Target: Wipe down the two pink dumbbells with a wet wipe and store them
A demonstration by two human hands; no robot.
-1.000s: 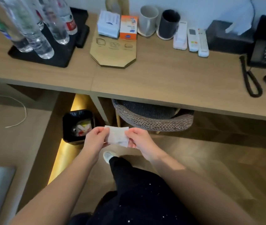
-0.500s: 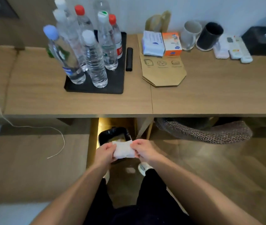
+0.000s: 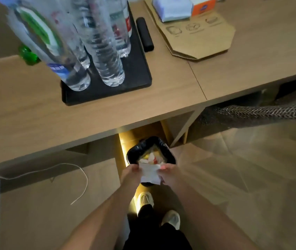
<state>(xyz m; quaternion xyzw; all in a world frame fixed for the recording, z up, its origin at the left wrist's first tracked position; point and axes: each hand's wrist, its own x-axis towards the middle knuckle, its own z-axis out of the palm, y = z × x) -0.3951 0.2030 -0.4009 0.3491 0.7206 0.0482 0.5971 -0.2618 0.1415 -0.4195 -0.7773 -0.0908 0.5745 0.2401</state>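
A white wet wipe (image 3: 150, 173) is stretched between my two hands. My left hand (image 3: 131, 175) pinches its left edge and my right hand (image 3: 169, 175) pinches its right edge. Both hands hover just over the near rim of a small black-lined waste bin (image 3: 132, 152) that stands on the floor under the desk and holds crumpled rubbish. No pink dumbbell is in view.
The wooden desk (image 3: 26, 112) overhangs the bin. On it stand several water bottles (image 3: 107, 56) on a black tray (image 3: 138, 73), a wipes pack (image 3: 172, 8) and an orange box (image 3: 204, 5). A woven chair (image 3: 262, 111) sits to the right, a white cord (image 3: 82, 179) on the left.
I have stepped closer to the desk and bent over it, so the view tilts down. My hands carried the wipe forward until they are right above the bin.
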